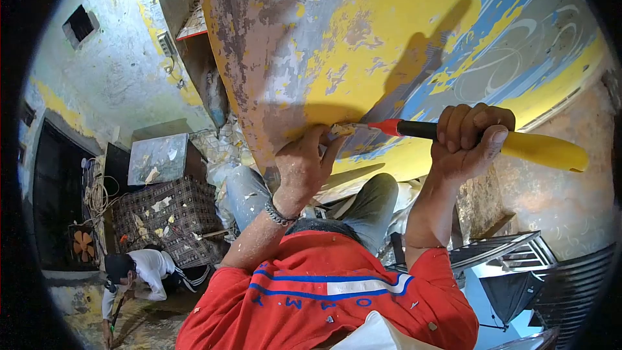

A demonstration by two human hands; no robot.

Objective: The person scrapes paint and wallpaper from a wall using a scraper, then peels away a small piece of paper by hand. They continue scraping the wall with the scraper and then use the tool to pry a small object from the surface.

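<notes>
My right hand [470, 137] is closed around the black part of a scraper's handle [541, 150], which ends in yellow at the right. The red neck and metal blade [346, 129] point left onto a flaking yellow, blue and grey painted surface [363, 39]. My left hand [301, 168], with a bracelet at the wrist, pinches the blade tip and holds it against the paint. Below the hands I see my red shirt [337, 291], speckled with paint flakes, and my knees in jeans [376, 201].
Another person in a white shirt [146, 269] crouches at the lower left, working on the floor. A checked cloth-covered box [172, 217] strewn with paint chips stands nearby, a metal box [159, 159] on top. Metal grilles [512, 253] lie at the right. A dark doorway [55, 201] is at the far left.
</notes>
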